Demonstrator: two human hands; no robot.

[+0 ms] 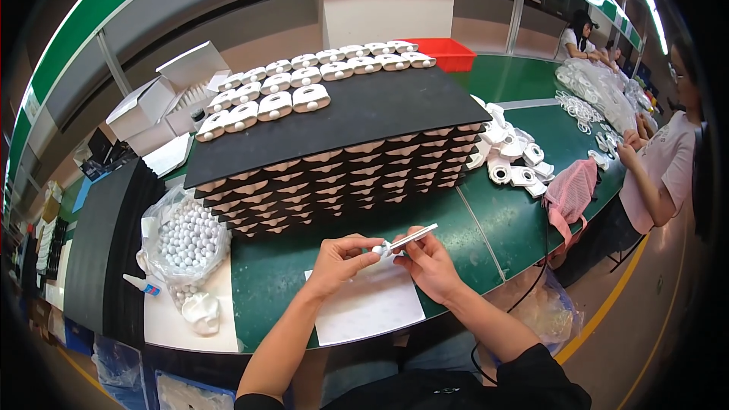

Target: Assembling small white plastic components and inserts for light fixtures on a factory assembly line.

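Observation:
Above a white sheet of paper [368,304] at the bench's near edge, my two hands meet around a small white piece. My right hand [434,267] grips a flat white plastic part [416,235], turned nearly edge-on and tilted up to the right. At its left end sits a small white ball [378,250], pinched between the thumb and fingers of my left hand [340,262]. Whether the ball is fixed to the part cannot be made out. Left of my hands, a clear plastic bag [216,216] holds many similar white balls.
Ahead stands a tall stack of black boards [380,118] layered with white parts; rows of white housings [306,97] lie on top. Loose housings [524,175] are piled right. A glue bottle [141,285] lies left. A pink mesh bag [569,193] and a co-worker [661,167] are at right.

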